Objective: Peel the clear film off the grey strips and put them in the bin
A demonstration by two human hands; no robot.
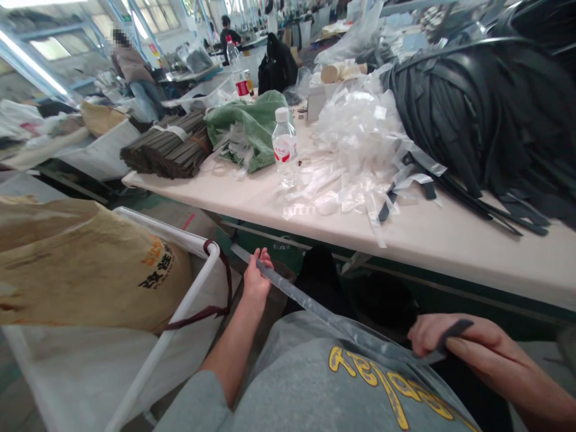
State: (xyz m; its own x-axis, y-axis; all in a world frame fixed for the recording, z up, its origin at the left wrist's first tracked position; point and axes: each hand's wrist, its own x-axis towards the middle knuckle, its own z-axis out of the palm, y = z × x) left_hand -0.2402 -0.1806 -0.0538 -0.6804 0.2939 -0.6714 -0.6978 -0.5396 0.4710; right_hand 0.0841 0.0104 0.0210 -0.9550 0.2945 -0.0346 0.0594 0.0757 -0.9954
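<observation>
Judging by how things lie, the work is partway through. On the tabletop [477,258], a heap of loose film pieces [355,129] suggests that a good deal has been handled, and a tied bundle of dark strips [166,147] rests at the far left. A big pile of loose dark strips [468,114] at the right may be what is left (though which stack is finished cannot be told). The one strip [299,295] in use is not yet laid down.

That long, pale, see-through strip is off the tabletop, stretched between both hands just in front of the person's grey top [333,390]. Its long axis slopes from far left to near right, with a short tail running past the left hand [258,273] toward the far left. The left hand pinches it, fingers curled. The right hand [481,345] grips a dark end piece [459,331] under the thumb, its tip pointing right; whether this piece is joined to the pale length is unclear.
</observation>
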